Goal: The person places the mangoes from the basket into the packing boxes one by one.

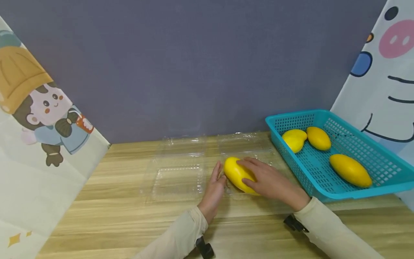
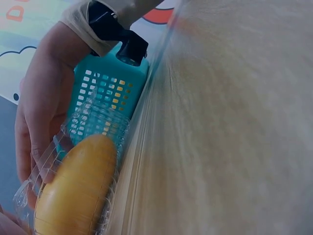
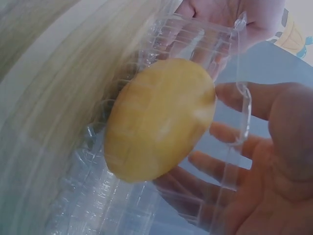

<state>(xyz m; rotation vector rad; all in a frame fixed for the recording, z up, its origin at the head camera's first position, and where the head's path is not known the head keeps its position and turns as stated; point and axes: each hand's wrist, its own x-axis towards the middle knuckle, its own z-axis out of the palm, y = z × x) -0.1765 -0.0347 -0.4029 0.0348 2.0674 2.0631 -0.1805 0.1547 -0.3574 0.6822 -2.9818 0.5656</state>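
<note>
A yellow mango [image 1: 237,174] lies in the right-hand clear plastic clamshell box [image 3: 105,203], seen through its wall in both wrist views. My right hand [image 1: 271,180] holds the mango from above and the right, thumb on the near side and fingers across the top. Its fingers [image 3: 234,95] reach over the box rim in the right wrist view. At the box's left side stands my left hand [image 1: 213,194], fingers extended and pointing away from me. In the right wrist view the left hand [image 3: 264,17] shows behind the box wall.
A turquoise basket [image 1: 310,183] at the right holds three more mangoes [image 1: 350,171]. Left of my hands lies another clear clamshell box [image 1: 178,180], its lid laid back. A grey panel [image 1: 194,72] closes off the back of the wooden table [image 1: 123,216], with printed panels at both sides.
</note>
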